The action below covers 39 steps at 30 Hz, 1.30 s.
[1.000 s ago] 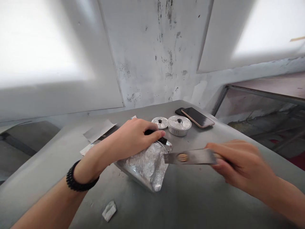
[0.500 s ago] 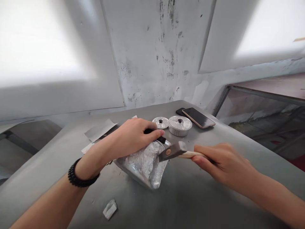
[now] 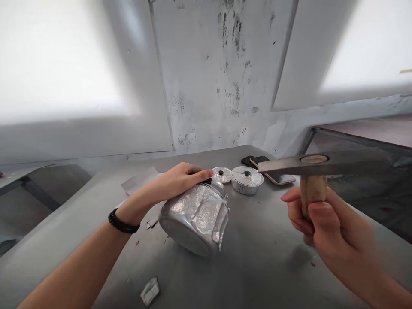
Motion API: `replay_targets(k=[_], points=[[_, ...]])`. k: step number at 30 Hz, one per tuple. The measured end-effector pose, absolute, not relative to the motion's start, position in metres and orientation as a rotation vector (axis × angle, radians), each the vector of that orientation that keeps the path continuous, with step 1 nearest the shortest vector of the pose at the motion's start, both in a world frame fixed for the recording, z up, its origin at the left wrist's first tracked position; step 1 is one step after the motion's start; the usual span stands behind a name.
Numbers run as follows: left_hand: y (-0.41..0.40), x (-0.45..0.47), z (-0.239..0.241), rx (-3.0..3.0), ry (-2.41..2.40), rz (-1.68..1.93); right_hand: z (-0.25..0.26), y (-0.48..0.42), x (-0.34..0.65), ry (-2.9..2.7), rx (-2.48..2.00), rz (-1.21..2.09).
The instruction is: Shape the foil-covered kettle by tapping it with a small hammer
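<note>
At mid-desk, dented aluminium pot tipped on its side, skin shiny and crinkled like foil, smooth round base toward the wearer, bent metal edge at 3 o'clock. Left hand curled over its black handle at 12 o'clock, most fingertips hidden. Right hand wrapped around a hammer, at 3 o'clock: pale wooden handle upright, long grey steel head level, well apart from the pot. Around the pot: flat round lid, black knob, 1 o'clock; perforated round tin, crinkly top, 2 o'clock; slim flat phone past that; grey sheet, 10 o'clock; crumpled scrap, 7 o'clock. Desk smooth, dull grey.
</note>
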<state>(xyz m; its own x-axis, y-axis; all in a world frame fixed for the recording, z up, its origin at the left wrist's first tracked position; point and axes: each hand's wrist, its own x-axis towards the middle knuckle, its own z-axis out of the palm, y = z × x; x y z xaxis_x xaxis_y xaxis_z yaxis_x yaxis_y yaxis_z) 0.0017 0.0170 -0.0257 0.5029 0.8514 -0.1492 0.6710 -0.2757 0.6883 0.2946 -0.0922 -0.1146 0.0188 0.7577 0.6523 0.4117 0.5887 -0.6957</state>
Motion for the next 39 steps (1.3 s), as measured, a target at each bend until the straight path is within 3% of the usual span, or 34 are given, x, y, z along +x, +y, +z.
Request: replay_targets(k=[7, 39], points=[[0.011, 0.009, -0.022, 2.099, 1.293, 0.334, -0.119, -0.085, 0.279, -2.091, -1.026, 0.171], [0.009, 0.011, -0.026, 2.118, 1.191, 0.350, -0.113, -0.089, 0.284, -2.130, -0.944, 0.026]])
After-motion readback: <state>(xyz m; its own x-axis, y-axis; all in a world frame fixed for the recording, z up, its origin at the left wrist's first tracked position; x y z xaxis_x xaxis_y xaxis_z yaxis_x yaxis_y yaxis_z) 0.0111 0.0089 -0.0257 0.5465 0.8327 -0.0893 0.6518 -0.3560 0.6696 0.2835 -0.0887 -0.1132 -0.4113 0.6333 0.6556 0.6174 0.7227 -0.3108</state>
